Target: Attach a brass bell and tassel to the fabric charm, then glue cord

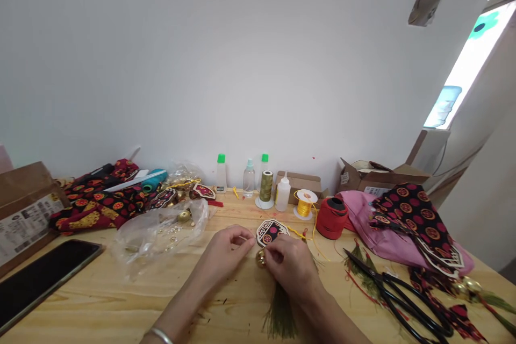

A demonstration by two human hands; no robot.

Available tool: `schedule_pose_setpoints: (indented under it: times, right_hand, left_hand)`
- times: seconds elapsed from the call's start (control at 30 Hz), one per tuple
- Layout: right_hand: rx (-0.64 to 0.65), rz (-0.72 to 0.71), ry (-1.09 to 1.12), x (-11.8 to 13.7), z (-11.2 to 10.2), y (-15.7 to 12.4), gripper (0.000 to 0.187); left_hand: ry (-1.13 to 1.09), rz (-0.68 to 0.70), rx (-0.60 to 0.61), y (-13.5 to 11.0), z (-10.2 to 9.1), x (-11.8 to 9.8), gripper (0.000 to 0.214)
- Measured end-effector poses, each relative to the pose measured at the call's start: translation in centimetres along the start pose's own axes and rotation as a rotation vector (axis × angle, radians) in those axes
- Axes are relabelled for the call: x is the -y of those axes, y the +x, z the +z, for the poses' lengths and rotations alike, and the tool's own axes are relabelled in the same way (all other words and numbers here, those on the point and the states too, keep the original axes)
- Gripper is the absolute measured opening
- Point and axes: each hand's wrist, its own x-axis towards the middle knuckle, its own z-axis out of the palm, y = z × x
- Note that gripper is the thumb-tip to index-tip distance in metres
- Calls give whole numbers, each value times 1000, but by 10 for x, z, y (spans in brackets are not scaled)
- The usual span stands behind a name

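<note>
My right hand (292, 266) is closed, its thumb and fingertips pinched at a round gold bell (260, 259). Below that hand a dark green tassel (281, 312) spreads on the wooden table; its top is hidden under the palm. Just beyond the fingers lies a flat patterned ornament (269, 230) with a cream openwork rim and dark floral cloth. At its left side is my left hand (229, 250), with curled fingers and the thumb tip close to the index tip. Whatever that pinch may hold is too small to make out.
Black scissors (397, 295) lie at right beside green tassels. A red thread spool (331, 219), yellow cord spool (305, 205), olive thread cone (266, 187) and glue bottle (282, 193) stand behind. At left are a plastic bag (161, 236), a phone (44, 279) and a cardboard box (28, 215).
</note>
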Motion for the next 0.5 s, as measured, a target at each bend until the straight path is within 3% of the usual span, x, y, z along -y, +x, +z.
schedule_pose_setpoints:
  times: [0.17, 0.33, 0.5]
  right_hand:
    - [41, -42, 24, 5, 5, -2, 17]
    - [63, -33, 75, 7, 5, -4, 16]
    - [66, -11, 120, 10, 2, -4, 16]
  left_hand:
    - [323, 158, 13, -21, -2, -8, 17]
    - [561, 118, 20, -43, 13, -12, 27]
    - [719, 98, 4, -44, 24, -13, 30]
